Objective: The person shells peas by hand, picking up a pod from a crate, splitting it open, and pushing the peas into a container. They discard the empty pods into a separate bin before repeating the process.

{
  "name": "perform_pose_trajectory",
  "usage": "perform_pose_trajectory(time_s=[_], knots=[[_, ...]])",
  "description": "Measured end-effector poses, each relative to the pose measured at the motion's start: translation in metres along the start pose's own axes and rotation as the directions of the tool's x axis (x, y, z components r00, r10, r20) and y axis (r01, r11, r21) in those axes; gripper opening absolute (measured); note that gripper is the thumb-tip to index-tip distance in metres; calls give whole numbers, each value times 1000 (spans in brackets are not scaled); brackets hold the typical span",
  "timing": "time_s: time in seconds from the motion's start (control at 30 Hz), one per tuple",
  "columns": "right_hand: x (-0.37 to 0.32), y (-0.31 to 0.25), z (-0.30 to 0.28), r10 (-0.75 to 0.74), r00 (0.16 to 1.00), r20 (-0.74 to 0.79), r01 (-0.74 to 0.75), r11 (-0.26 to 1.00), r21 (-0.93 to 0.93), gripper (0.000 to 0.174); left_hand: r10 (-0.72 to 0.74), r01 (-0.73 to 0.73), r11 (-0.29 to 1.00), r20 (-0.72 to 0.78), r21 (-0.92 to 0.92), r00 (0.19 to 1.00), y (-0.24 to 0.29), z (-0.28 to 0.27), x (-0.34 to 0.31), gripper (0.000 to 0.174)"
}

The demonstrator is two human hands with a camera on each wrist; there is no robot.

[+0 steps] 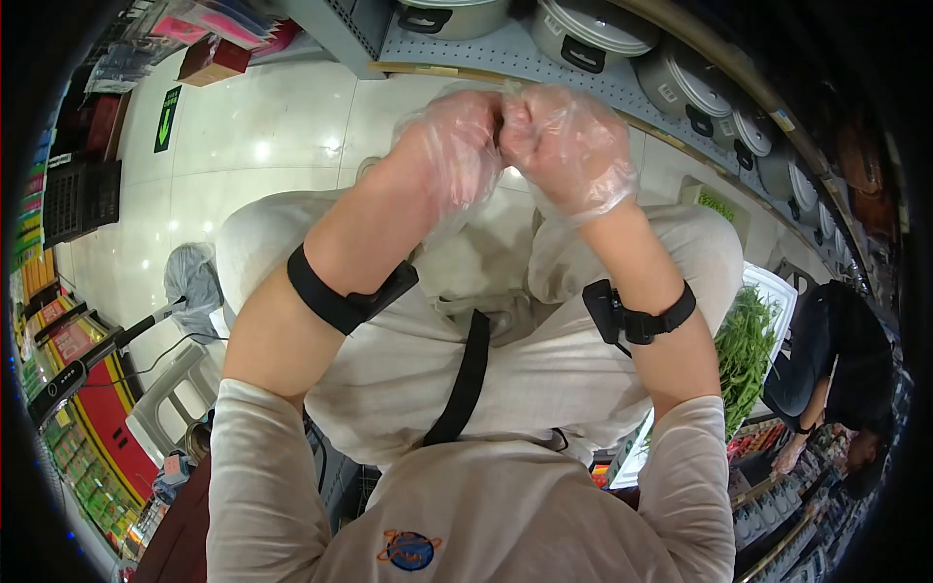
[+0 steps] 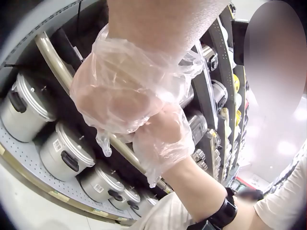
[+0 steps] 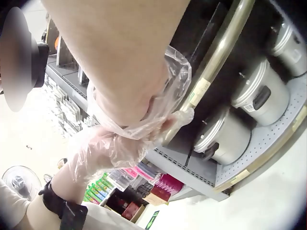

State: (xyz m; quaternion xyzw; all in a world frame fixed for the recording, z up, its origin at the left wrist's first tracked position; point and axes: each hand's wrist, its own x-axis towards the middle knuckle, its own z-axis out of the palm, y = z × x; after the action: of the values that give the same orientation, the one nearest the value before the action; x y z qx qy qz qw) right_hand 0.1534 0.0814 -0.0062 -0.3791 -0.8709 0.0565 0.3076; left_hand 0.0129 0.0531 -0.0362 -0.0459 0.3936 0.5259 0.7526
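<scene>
Both hands wear loose clear plastic gloves and meet in front of the knees. My left hand (image 1: 457, 141) bends in from the left, its fingers curled toward the other hand. Against it lies my right hand (image 1: 573, 136), also with curled fingers. A small pale bit shows at the top between them in the head view; I cannot tell what it is or whether either hand grips it. In the left wrist view the right hand (image 2: 165, 129) sits just under the left. The right wrist view has the left hand (image 3: 108, 151) partly behind the right.
Lidded metal pots (image 1: 593, 34) line a perforated shelf (image 1: 515, 58) ahead. At my right stands a white crate (image 1: 783, 306) of leafy greens (image 1: 746, 360). Beyond the right knee is a small container with green pieces (image 1: 717, 204). Another person (image 1: 826, 360) is at the far right.
</scene>
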Motion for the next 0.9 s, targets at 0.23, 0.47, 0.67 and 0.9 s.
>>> perform_pose_trajectory(time_s=[0.23,0.47,0.67,0.9], knots=[[-2,14,-8,356,934,9,-271,694,668,25,77,-86,974,54,209,996,1,39,-32,26],[7,6,-18,531,845,61,-255,299,920,33,281,-312,916,151,253,948,-6,44,-37,29],[20,14,-32,680,651,337,-306,-171,937,31,318,-354,881,161,314,934,-3,43,-32,33],[10,44,-36,383,694,610,-305,-611,730,22,343,-377,871,162,314,925,0,47,-39,38]])
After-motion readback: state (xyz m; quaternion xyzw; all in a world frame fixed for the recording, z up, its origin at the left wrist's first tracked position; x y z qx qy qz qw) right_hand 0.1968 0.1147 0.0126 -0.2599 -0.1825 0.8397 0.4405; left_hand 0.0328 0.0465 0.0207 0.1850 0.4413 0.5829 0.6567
